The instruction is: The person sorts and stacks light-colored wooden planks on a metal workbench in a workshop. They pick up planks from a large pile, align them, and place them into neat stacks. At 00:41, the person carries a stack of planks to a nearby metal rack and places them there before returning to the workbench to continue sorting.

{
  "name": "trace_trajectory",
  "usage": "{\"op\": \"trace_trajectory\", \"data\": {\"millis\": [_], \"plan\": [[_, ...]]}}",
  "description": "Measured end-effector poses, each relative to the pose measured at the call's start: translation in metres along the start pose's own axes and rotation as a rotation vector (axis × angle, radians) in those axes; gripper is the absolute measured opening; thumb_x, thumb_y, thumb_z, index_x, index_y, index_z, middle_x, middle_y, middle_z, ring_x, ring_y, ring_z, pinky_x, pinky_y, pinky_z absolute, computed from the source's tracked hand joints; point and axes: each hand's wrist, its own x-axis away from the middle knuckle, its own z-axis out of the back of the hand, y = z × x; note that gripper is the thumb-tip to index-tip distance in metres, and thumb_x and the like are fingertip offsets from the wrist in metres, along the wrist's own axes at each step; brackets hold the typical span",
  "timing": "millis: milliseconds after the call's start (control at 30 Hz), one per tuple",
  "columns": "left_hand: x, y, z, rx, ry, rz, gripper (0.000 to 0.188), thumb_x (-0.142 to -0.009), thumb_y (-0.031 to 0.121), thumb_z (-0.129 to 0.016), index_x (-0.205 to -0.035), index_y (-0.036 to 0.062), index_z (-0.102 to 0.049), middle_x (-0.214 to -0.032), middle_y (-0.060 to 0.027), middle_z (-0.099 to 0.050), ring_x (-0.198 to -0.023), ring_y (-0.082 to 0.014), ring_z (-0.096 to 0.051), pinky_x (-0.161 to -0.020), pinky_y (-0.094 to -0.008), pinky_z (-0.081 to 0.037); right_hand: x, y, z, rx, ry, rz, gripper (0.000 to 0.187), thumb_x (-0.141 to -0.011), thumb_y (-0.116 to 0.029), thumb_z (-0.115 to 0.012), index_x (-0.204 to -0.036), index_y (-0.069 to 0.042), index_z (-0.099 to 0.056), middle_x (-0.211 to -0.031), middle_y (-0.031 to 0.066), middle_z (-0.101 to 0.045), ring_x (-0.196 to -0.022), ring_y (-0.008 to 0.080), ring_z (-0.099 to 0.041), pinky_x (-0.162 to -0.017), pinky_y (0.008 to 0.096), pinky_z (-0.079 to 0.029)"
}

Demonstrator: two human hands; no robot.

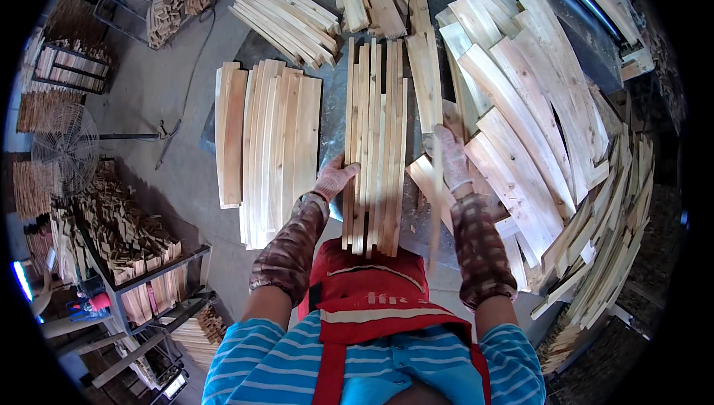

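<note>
A row of narrow wooden strips (372,145) stands on edge side by side in front of me, its near end close to my red apron. My left hand (336,177), in a pale work glove, is closed against the left side of this row, thumb on the outer strip. To the right of the row, my gloved right hand (451,158) grips a single thin wooden strip (436,208), turned edge-up and slightly smeared by motion. That strip is apart from the row. My right fingers are partly hidden by the wood.
Flat wooden boards (282,152) lie in a stack on the left, with another stack (286,18) behind. Loose boards (513,107) heap up at the right, beside a leaning bundle of strips (602,226). A fan (65,148) and a loaded metal rack (160,267) stand farther left.
</note>
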Motion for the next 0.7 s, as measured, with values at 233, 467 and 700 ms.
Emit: {"op": "trace_trajectory", "data": {"millis": [233,467,700], "plan": [[-0.020,-0.057,0.028,0.066,-0.047,-0.022,0.085,-0.087,0.034,-0.081,-0.150,-0.0048,-0.039,-0.137,-0.0167,-0.060,-0.125,-0.0251,-0.058,-0.103,-0.0350,-0.048,0.067,0.032,-0.072,0.586,0.033,-0.175,0.054,-0.099,-0.033,-0.056,-0.144,-0.003,-0.051,-0.134,0.0194,-0.063,-0.128,0.0324,-0.057,-0.109,0.0356,-0.042],[0.021,0.018,-0.011,-0.357,0.202,-0.071,0.066,-0.092,0.034,-0.062,-0.146,0.0020,-0.043,-0.118,-0.0251,-0.066,-0.109,-0.0403,-0.064,-0.092,-0.0437,-0.051,0.102,0.049,-0.067,0.534,0.107,-0.145,0.055,-0.102,-0.037,-0.051,-0.145,-0.004,-0.051,-0.142,0.0213,-0.056,-0.132,0.0354,-0.053,-0.109,0.0378,-0.041],[0.024,-0.020,-0.016,-0.415,0.371,-0.248,0.062,-0.099,0.040,-0.053,-0.147,0.0024,-0.042,-0.125,-0.0269,-0.064,-0.114,-0.0429,-0.062,-0.094,-0.0449,-0.049,0.100,0.042,-0.070,0.783,0.012,-0.101,0.064,-0.102,-0.044,-0.049,-0.151,-0.005,-0.042,-0.150,0.0185,-0.050,-0.141,0.0322,-0.045,-0.116,0.0377,-0.035]]}}
